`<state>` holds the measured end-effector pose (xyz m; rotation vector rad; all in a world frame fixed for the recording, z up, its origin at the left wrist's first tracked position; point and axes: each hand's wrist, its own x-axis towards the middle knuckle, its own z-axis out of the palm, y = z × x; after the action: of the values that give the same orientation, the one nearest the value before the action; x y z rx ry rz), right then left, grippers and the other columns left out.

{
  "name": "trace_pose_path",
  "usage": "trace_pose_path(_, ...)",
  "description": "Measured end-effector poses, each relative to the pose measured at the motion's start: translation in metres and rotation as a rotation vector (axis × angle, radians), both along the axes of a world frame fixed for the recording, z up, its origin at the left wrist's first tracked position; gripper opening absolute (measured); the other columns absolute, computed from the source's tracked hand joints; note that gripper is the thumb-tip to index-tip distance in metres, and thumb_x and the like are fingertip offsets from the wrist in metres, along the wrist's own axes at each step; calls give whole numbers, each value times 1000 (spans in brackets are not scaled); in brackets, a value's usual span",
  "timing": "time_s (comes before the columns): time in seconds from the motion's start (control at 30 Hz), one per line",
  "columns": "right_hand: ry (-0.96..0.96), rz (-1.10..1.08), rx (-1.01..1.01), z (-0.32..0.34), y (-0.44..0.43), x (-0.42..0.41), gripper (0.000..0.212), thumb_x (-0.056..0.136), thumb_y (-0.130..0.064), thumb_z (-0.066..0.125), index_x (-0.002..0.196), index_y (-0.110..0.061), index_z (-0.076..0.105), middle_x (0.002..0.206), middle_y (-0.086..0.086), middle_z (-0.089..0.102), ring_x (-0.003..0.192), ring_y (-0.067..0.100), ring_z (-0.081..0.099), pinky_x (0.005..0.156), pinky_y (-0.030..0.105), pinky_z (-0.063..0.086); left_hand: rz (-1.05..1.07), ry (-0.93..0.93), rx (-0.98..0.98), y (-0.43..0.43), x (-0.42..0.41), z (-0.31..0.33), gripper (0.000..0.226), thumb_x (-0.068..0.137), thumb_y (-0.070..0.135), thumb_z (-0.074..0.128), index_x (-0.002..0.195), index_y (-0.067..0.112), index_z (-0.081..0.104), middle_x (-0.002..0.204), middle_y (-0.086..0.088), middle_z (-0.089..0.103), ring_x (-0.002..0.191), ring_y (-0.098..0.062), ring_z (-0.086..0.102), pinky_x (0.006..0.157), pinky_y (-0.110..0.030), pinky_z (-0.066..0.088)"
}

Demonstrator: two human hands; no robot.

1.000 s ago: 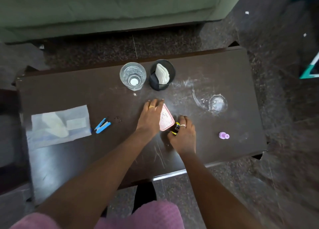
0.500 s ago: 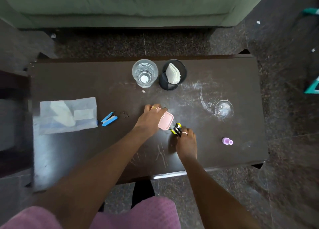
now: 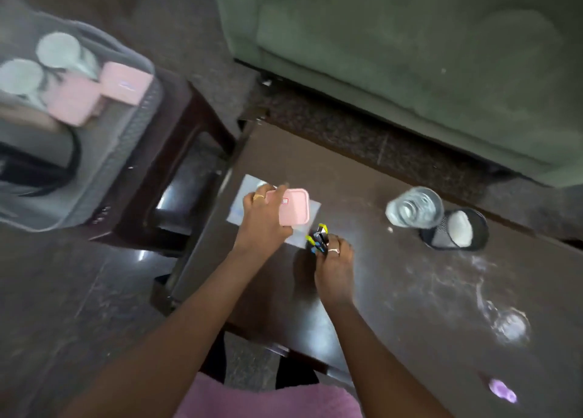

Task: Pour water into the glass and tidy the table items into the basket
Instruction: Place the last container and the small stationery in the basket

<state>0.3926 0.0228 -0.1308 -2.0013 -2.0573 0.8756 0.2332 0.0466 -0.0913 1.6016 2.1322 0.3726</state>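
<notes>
2 items now lifted: left hand [image 3: 263, 225] grips pink square plastic box [image 3: 294, 207], right hand [image 3: 334, 260] pinches black-and-yellow clips [image 3: 318, 238]; grey basket [image 3: 126, 152] waits at 10 o'clock.

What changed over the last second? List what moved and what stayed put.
The left hand lifted the pink box off the table and carries it left toward the basket. The right hand picked up the yellow and black clips. The glass, black cup and purple bottle stayed put.
</notes>
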Motion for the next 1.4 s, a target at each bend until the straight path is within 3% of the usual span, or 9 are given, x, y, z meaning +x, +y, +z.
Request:
trace_pose_path(0.13, 118, 91, 67, 13, 15, -75, 33, 85, -4, 59, 118, -2, 55, 113, 17, 56, 104, 33, 52, 93, 35, 39, 304, 124, 102, 2, -100, 41, 71, 64, 20, 73, 128, 10, 47, 117, -17, 56, 113, -34, 48, 91, -41, 31)
trace_pose_path(0.27, 165, 167, 84, 25, 25, -143, 36, 87, -9, 58, 122, -1, 53, 119, 17, 54, 109, 34, 51, 98, 41, 41, 610, 128, 240, 6, -197, 76, 67, 66, 25, 72, 126, 7, 47, 112, -23, 57, 104, -39, 51, 90, -43, 37)
trace_pose_path(0.47, 255, 198, 57, 39, 32, -218, 39, 88, -8, 56, 126, -2, 50, 123, 17, 50, 114, 33, 49, 98, 45, 43, 826, -75, 16, 15, -287, 72, 84, 71, 42, 75, 136, 7, 35, 134, -24, 41, 123, -36, 41, 102, -41, 36)
trace_pose_path(0.57, 264, 223, 85, 45, 36, -243, 40, 87, -5, 57, 125, -3, 51, 123, 16, 51, 115, 31, 47, 100, 36, 39, 795, -72, -137, 29, -301, 57, 82, 71, 47, 73, 132, 4, 38, 133, -23, 45, 122, -35, 43, 101, -39, 35)
trace_pose_path(0.8, 277, 257, 116, 48, 55, -279, 39, 89, -8, 56, 127, -1, 49, 126, 17, 49, 119, 31, 44, 103, 41, 37, 756, 22, -221, 38, -302, 24, 65, 76, 40, 68, 126, 6, 44, 131, -16, 42, 119, -37, 42, 96, -40, 38)
trace_pose_path(1.0, 264, 329, 157, 52, 69, -296, 39, 90, -9, 56, 127, 0, 49, 125, 18, 50, 117, 31, 46, 100, 38, 39, 656, 66, -169, 32, -298, 7, 84, 84, 47, 58, 142, 0, 20, 140, -21, 33, 126, -34, 30, 104, -39, 24)
trace_pose_path(1.17, 348, 346, 187, 60, 76, -308, 39, 89, -5, 56, 127, 3, 49, 123, 20, 50, 117, 33, 48, 102, 41, 40, 665, 5, -209, 26, -296, 6, 74, 90, 43, 50, 146, 8, 16, 150, -10, 14, 124, -36, 27, 107, -36, 25)
trace_pose_path(1.27, 403, 355, 236, 69, 78, -318, 39, 87, -3, 58, 126, 2, 52, 121, 20, 52, 113, 34, 51, 99, 41, 42, 747, -25, -30, 19, -287, 18, 53, 95, 28, 46, 142, 9, 29, 153, -10, 12, 130, -33, 25, 111, -35, 27)
trace_pose_path(1.4, 452, 509, 308, 86, 79, -342, 40, 81, 2, 57, 120, -5, 58, 118, 15, 58, 108, 34, 52, 95, 34, 41, 852, -149, 311, -17, -259, 42, 42, 87, -8, 42, 125, 7, 53, 138, -18, 39, 123, -32, 41, 104, -28, 30)
